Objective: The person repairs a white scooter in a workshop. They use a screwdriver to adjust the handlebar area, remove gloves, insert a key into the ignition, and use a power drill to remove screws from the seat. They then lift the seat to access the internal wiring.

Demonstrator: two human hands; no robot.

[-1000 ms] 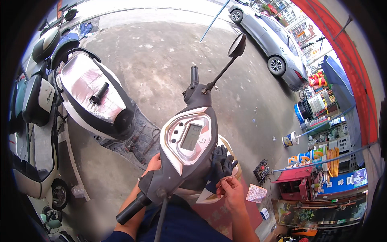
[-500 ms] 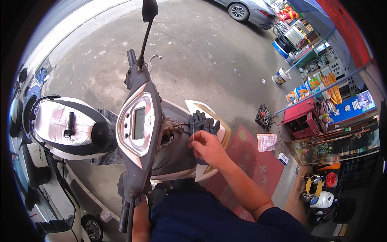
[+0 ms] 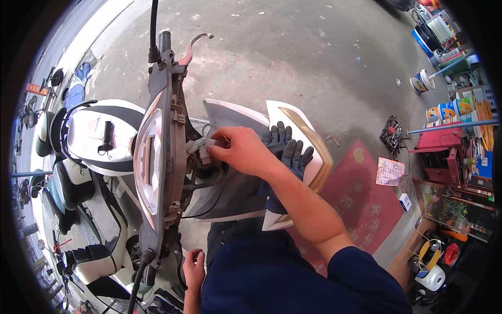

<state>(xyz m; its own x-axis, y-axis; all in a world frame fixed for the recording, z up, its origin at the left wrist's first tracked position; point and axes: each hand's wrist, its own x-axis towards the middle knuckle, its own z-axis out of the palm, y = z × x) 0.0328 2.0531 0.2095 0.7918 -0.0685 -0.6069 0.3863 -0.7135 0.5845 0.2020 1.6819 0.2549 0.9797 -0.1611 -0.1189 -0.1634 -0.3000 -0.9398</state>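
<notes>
Pale wire connectors point(image 3: 200, 152) are exposed just right of the scooter's instrument panel point(image 3: 149, 165), pinched by the right hand point(image 3: 238, 149). Left hand point(image 3: 194, 272) is held below and right of the panel, fingers bent; whether anything is grasped cannot be told. Dark work gloves point(image 3: 296, 158) are laid farther right of the panel, on white-and-gold fairing point(image 3: 317, 180).

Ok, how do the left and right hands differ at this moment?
The right hand pinches the pale connector behind the instrument panel; the left hand hangs apart from it, with nothing visible in its grasp. The right hand also looks larger in view than the left hand. Both are bare.
</notes>
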